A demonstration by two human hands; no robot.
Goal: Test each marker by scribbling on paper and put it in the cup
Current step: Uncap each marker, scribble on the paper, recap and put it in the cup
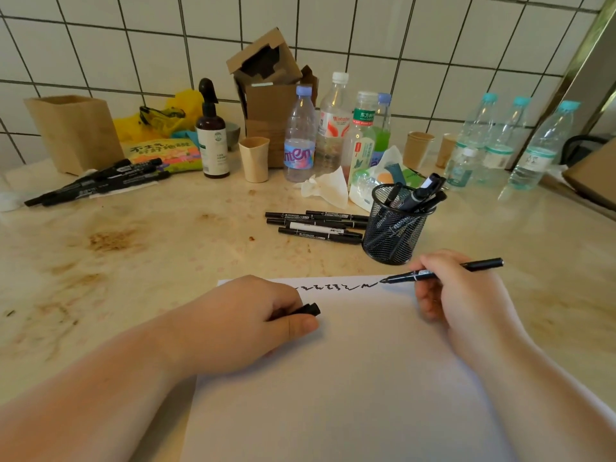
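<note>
Head view: right hand (466,295) grips marker (443,271) near mesh cup (396,228); left hand (246,325) pinches cap (308,310).

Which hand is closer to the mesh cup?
Right. The right hand holds a marker just below the mesh cup; the left hand rests on the paper, further left, gripping a cap.

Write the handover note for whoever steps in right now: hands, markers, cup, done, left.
Right hand grips an uncapped marker, tip at the paper's top edge, ending a row of scribbles.
Left hand rests on the paper, holding the cap.
Done: several markers stand in the mesh cup.
Left: cap this one and drop it in; then test the markers beside the cup and the pile far left.
</note>
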